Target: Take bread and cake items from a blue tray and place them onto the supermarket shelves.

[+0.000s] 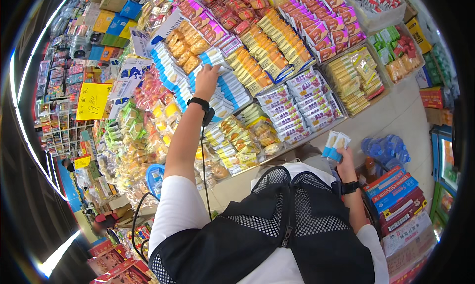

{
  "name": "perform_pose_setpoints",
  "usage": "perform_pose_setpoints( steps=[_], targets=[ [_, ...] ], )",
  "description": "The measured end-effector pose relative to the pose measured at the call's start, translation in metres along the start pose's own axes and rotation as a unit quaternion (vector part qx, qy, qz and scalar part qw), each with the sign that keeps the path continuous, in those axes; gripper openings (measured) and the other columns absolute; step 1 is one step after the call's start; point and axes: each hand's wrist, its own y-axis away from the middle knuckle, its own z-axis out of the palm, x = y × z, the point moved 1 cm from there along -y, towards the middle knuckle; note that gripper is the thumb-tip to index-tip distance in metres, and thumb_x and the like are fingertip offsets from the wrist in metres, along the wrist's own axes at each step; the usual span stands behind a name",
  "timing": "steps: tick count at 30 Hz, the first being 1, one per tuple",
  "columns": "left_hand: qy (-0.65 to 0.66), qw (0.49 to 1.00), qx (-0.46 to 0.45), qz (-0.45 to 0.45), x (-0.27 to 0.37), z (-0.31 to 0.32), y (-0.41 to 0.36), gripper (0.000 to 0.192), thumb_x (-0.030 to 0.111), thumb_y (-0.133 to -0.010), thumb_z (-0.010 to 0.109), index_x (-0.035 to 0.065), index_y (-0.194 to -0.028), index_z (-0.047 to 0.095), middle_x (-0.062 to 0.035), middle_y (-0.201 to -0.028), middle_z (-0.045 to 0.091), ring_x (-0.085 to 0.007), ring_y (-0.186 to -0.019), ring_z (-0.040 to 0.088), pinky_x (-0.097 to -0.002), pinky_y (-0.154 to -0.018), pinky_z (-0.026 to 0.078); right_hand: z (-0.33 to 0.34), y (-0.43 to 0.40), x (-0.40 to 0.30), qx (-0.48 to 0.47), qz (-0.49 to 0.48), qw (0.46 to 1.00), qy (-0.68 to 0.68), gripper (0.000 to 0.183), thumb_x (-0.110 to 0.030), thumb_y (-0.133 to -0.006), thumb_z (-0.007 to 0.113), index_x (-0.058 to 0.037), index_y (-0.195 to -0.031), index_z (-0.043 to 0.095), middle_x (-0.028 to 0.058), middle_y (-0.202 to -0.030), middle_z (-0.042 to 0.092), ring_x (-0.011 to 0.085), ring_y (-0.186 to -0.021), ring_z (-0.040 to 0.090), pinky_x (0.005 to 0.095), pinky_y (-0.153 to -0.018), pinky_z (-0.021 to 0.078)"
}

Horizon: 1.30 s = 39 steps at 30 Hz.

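My left hand (207,80) reaches into a section of blue-and-white wrapped snack packets (232,91). Its fingertips touch a packet (213,57) at the upper edge of that section; whether they grip it cannot be told. Low on the right, beside the display's front edge, my right hand (346,161) is closed on the lower ends of blue-and-white packets (336,145), at least two, fanned side by side. Each wrist wears a black band, and a cable hangs from the device at the left one. Clear-wrapped golden pastries (185,42) lie just beyond the left hand.
Yellow-orange packets (248,68) and purple-and-white packets (310,98) fill neighbouring sections. A yellow price sign (93,101) stands at the left. Stacked cartons (393,191) and blue-tinted plastic bottles (387,148) are at my right. The display's metal front edge (297,145) runs before my body.
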Motion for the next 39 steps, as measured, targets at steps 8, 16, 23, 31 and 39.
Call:
perform_pose_setpoints(
  steps=[8, 16, 23, 31, 39],
  targets=[
    [-0.041, 0.998, 0.044, -0.031, 0.017, -0.008, -0.001, 0.021, 0.012, -0.079, 0.071, 0.0066, -0.095, 0.058, -0.0153, -0.093, 0.061, -0.0363, -0.09, 0.062, -0.0456, -0.076, 0.052, -0.011, 0.009, 0.01, 0.001, -0.006, 1.0, -0.005, 0.043, -0.007, -0.083, 0.054, 0.0014, -0.126, 0.053, 0.0089, -0.117, 0.062, 0.0199, -0.106, 0.061, 0.0322, -0.094, 0.0478],
    [-0.028, 0.999, -0.016, -0.043, 0.009, -0.004, -0.012, 0.027, 0.008, -0.076, 0.074, 0.0043, -0.098, 0.059, -0.016, -0.094, 0.062, -0.0367, -0.091, 0.062, -0.0458, -0.077, 0.051, 0.005, 0.002, -0.014, -0.025, -0.006, 0.999, 0.036, 0.042, -0.007, -0.085, 0.055, 0.0015, -0.126, 0.053, 0.0088, -0.118, 0.062, 0.0192, -0.107, 0.061, 0.0315, -0.095, 0.0475],
    [0.282, 0.952, 0.037, -0.116, 0.105, -0.057, 0.081, 0.026, 0.013, -0.082, 0.07, 0.0013, -0.104, 0.061, -0.0145, -0.089, 0.068, -0.0255, -0.084, 0.067, -0.0364, -0.074, 0.053, 0.091, -0.018, -0.026, -0.195, -0.052, 0.966, 0.16, 0.051, -0.003, -0.08, 0.074, -0.0007, -0.128, 0.055, 0.0065, -0.12, 0.063, 0.0152, -0.106, 0.061, 0.0306, -0.091, 0.0489],
    [0.784, 0.578, 0.023, -0.225, 0.219, -0.045, 0.25, 0.065, 0.012, -0.092, 0.066, 0.0103, -0.144, 0.028, -0.01, -0.137, 0.045, -0.0205, -0.126, 0.047, -0.0356, -0.102, 0.044, 0.221, 0.033, 0.042, -0.337, 0.006, 0.934, 0.118, 0.058, -0.005, -0.079, 0.079, -0.0037, -0.129, 0.051, 0.0068, -0.116, 0.062, 0.0139, -0.101, 0.063, 0.0279, -0.086, 0.0522],
    [0.7, 0.634, 0.117, -0.307, 0.13, -0.039, 0.349, 0.051, 0.013, -0.08, 0.08, 0.0014, -0.118, 0.047, -0.0104, -0.104, 0.061, -0.0172, -0.087, 0.065, -0.0315, -0.065, 0.062, 0.282, 0.109, 0.113, -0.322, -0.444, 0.654, 0.52, 0.054, -0.013, -0.076, 0.079, -0.0057, -0.124, 0.054, 0.0127, -0.11, 0.059, 0.0226, -0.099, 0.064, 0.032, -0.077, 0.0539]
  ],
)
